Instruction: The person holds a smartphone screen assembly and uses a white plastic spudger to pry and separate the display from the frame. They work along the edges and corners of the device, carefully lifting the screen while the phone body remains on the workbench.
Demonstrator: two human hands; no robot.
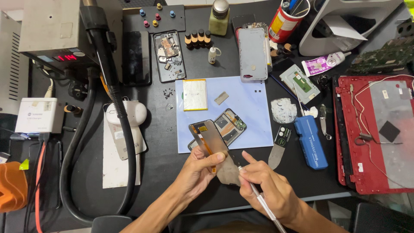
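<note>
Surface: dark repair bench, blue mat (pixel 250 129) at centre.
Left hand (pixel 196 170): grasping the phone screen panel (pixel 213 146), lower centre.
Right hand (pixel 269 185): clenched on metal tweezers (pixel 258 198), tip at the panel.
Progress: opened phone body (pixel 230 125) lies apart on the mat; the panel seems not refitted.

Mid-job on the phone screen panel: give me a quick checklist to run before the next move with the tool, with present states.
1. Left hand grips the screen panel firmly: ok, fingers wrap its lower part.
2. Right hand holds the metal tool pen-style: ok.
3. Tool tip rests on the panel: ok, at its lower edge; exact contact too small to tell.
4. Orange flex strip free of the tool: ok, it runs left of the tip.
5. Opened phone body lies on the blue mat: ok.
6. Loose screws kept clear of the hands: ok.
</note>
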